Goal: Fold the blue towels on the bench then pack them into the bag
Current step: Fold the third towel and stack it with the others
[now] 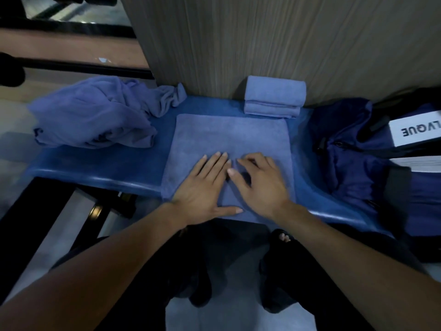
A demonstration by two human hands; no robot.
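Wood-grain wall panelling stands behind a blue padded bench [100, 163], seen from above through my head camera. On the bench in front of me lies a half-folded blue towel [229, 137], spread as a flat rectangle with its near edge hanging slightly over the bench's front. My left hand [205, 187] lies flat on its near part, fingers straight and together, thumb stretched out to the side. My right hand [260, 182] is just beside it, fingers bent and pressing the cloth; I cannot tell whether they pinch a fold. Both hands touch the towel, near its front edge.

As I judge it, the step is smoothing before the next fold. To do it well I should sweep outward, then bring edge to edge squarely.

A folded towel [274, 96] sits against the wall behind. A crumpled pile of towels [95, 115] waits at the left. At the right end is the dark blue bag [353, 158].
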